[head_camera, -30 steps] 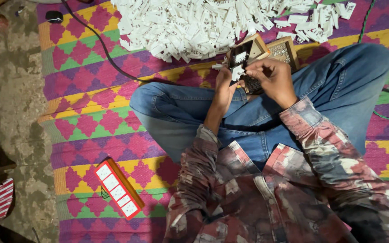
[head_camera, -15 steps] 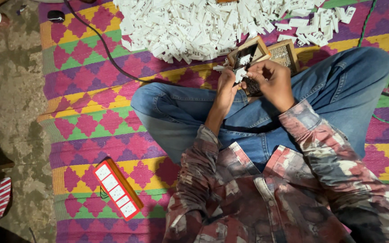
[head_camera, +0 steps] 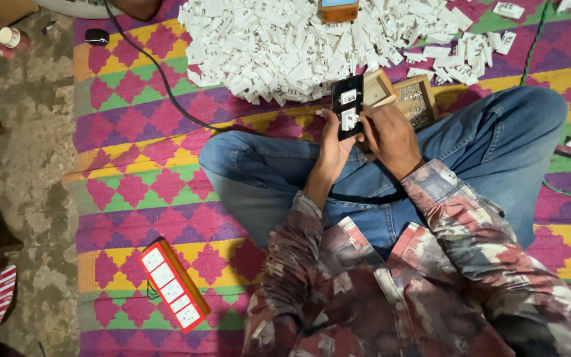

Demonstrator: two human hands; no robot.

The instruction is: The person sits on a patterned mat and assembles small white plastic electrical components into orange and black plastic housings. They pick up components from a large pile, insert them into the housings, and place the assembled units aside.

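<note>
I sit cross-legged on a patterned mat. My left hand point(head_camera: 334, 147) grips the lower left edge of a black plate point(head_camera: 347, 106) fitted with white switch pieces and holds it upright. On the plate's right side my right hand point(head_camera: 390, 137) pinches it, fingertips on a white piece. Behind the plate lies a small wooden box frame point(head_camera: 419, 98). A large heap of white plastic switch parts point(head_camera: 285, 46) covers the mat beyond my knees.
A red-edged extension board with white sockets point(head_camera: 173, 284) lies on the mat at my left. A black cable point(head_camera: 160, 79) runs from the top toward my knee. Bare rough floor point(head_camera: 28, 165) borders the mat's left edge. A green cord point(head_camera: 536, 39) is at the right.
The black plate has been raised from lying near the wooden box to standing upright in both hands, showing its face with white pieces.
</note>
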